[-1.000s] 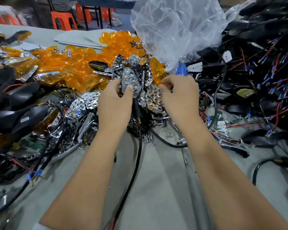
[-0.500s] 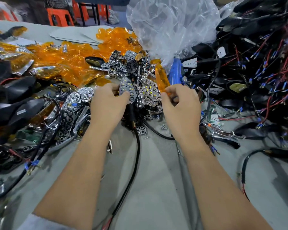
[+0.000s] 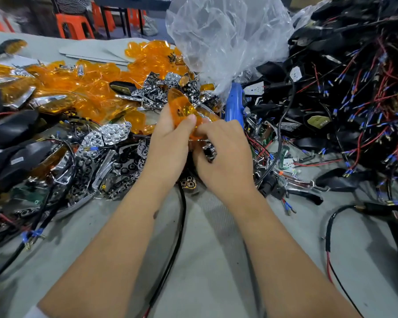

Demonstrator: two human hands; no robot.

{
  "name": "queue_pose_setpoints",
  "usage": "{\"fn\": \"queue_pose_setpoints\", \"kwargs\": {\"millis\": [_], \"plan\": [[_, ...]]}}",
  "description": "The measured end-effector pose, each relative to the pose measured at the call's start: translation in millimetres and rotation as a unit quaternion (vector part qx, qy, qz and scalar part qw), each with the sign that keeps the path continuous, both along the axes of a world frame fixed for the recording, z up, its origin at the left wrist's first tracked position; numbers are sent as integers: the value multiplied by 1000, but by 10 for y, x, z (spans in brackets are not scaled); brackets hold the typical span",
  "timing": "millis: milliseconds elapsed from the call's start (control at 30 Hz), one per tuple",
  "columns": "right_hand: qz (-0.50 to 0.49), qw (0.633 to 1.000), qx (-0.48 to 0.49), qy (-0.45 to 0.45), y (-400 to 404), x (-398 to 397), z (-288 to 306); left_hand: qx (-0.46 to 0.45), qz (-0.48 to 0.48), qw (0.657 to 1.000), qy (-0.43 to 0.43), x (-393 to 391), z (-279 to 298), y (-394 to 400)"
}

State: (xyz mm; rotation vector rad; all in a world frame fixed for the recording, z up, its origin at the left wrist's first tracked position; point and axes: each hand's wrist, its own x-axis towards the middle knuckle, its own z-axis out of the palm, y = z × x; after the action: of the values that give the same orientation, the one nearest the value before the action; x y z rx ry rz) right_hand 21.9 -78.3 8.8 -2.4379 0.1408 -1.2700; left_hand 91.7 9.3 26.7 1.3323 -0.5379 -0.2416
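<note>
My left hand (image 3: 168, 145) pinches the orange lens (image 3: 182, 109), thumb pressed on its face. My right hand (image 3: 225, 152) curls round its lower end. Together they hold it above the middle of the table (image 3: 211, 249), just in front of the heap of chrome reflectors (image 3: 110, 134). I judge it best to line up the edges first, then squeeze evenly without twisting, since thin plastic may crack.

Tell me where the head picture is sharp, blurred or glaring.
Head view: left hand, right hand and the orange lens they hold are sharp; the far orange stools are blurred; glare sits on the plastic bag and chrome reflectors; the wide angle distorts the edges.
</note>
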Motion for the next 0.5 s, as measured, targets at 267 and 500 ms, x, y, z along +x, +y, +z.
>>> {"fn": "queue_pose_setpoints", "kwargs": {"millis": [267,500], "plan": [[-75,978,193,32,-264,-85,89,-34,44,998,39,77,-29,25],[-279,919,173,219,-783,-313,73,7,14,999,46,24,-12,14]]}}
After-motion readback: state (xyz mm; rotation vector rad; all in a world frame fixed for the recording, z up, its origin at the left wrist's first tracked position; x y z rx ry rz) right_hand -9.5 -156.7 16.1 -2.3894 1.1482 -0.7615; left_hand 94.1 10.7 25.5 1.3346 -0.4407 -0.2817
